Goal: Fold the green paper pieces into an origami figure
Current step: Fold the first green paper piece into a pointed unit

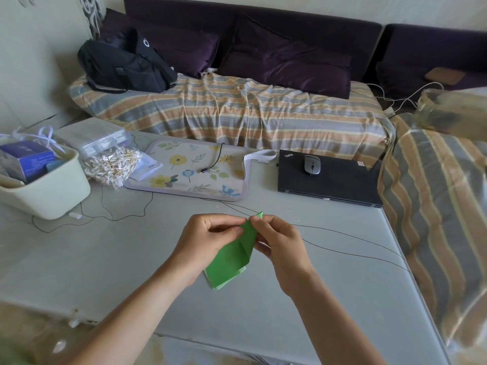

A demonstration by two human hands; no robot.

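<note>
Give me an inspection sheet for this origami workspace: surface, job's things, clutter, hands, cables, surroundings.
Surface: pale grey table.
Job's things: green paper, partly folded, held above the table.
Clutter: cream bin of boxes, bag of cotton swabs, floral mat, closed laptop with mouse on it.
Hands: left hand and right hand pinch the paper's upper tip.
Cables: thin black cable crosses the table; a short cable lies on the mat.
Surroundings: striped sofa, black backpack.

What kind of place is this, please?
Probably a living room at home: a sofa with a striped cover and dark cushions stands behind a table that holds a closed laptop.
</note>
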